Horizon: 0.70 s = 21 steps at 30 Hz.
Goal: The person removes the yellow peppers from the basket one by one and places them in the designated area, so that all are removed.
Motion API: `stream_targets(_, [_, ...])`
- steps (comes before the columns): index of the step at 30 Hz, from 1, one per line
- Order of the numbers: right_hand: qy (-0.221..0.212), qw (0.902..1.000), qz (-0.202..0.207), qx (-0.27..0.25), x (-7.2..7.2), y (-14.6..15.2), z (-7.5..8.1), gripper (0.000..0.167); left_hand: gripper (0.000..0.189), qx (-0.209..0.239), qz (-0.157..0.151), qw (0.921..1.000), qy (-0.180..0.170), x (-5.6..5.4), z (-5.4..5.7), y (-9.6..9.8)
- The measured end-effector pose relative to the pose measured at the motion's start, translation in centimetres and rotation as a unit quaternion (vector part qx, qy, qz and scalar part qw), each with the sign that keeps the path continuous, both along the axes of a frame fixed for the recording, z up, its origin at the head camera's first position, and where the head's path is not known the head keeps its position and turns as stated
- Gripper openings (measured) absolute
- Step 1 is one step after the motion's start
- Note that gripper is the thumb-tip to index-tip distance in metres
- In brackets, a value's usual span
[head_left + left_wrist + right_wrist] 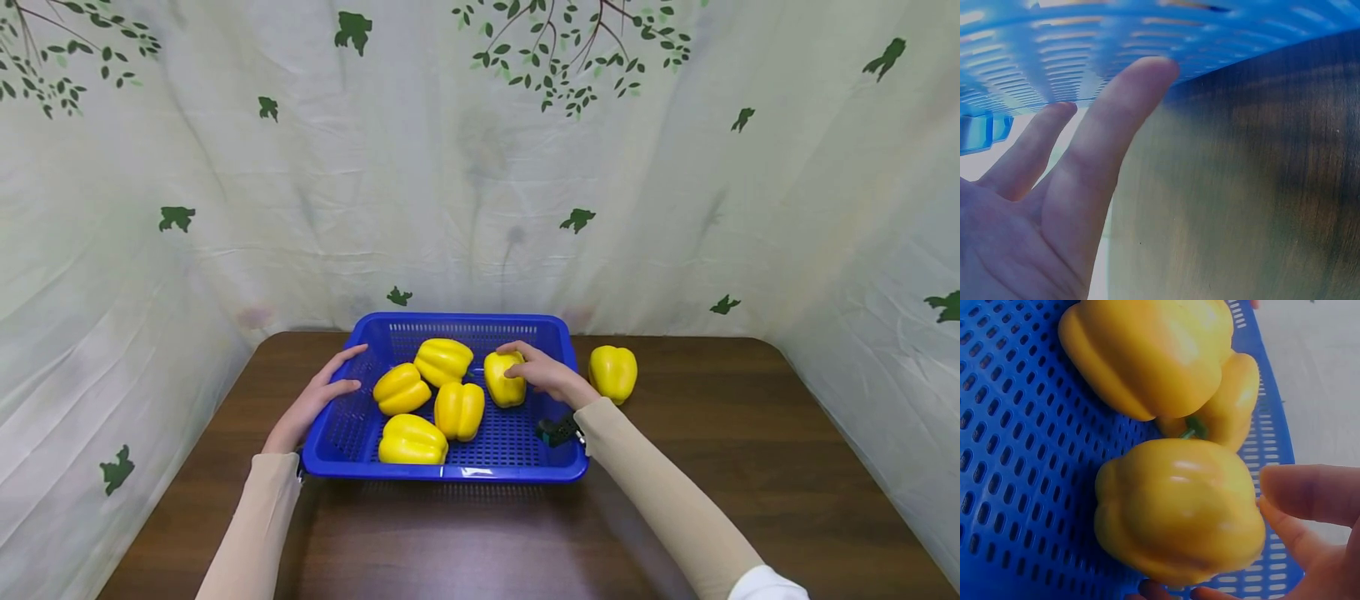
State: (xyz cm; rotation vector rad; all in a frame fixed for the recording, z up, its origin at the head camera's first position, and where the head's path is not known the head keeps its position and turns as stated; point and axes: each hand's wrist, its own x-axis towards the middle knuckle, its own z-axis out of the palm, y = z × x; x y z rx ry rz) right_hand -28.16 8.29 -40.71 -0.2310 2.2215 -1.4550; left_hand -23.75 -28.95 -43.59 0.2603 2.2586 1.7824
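Note:
A blue perforated basket (442, 472) holds several yellow bell peppers, among them one pepper (412, 442) at the front left. At the basket's left side, my left hand (324, 396) holds the rim, thumb and index finger reaching over it. In the left wrist view, two extended fingers (1100, 137) lie along the slatted outer wall. Inside the basket, towards the right, my right hand (546, 373) grips a yellow bell pepper (1179, 509), with its thumb and fingers around it. The pepper partly hides the right fingertips in the right wrist view.
Outside the basket, just right of it, another yellow bell pepper (613, 373) stands on the dark wooden table (750, 467). A pale curtain (450, 183) printed with leaves hangs behind the table and along both sides.

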Motion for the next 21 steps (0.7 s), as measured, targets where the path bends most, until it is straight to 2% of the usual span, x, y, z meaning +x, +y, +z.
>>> stream_targets(13, [0.0, 1.0, 0.008, 0.002, 0.07, -0.07, -0.3, 0.05, 0.058, -0.001, -0.001, 1.0, 0.0, -0.04, -0.1, -0.01])
stream_targets(21, [0.019, 0.9998, 0.006, -0.005, 0.16, 0.02, -0.25, 0.048, 0.059, -0.005, 0.001, 1.0, 0.002, 0.01, -0.14, 0.0])
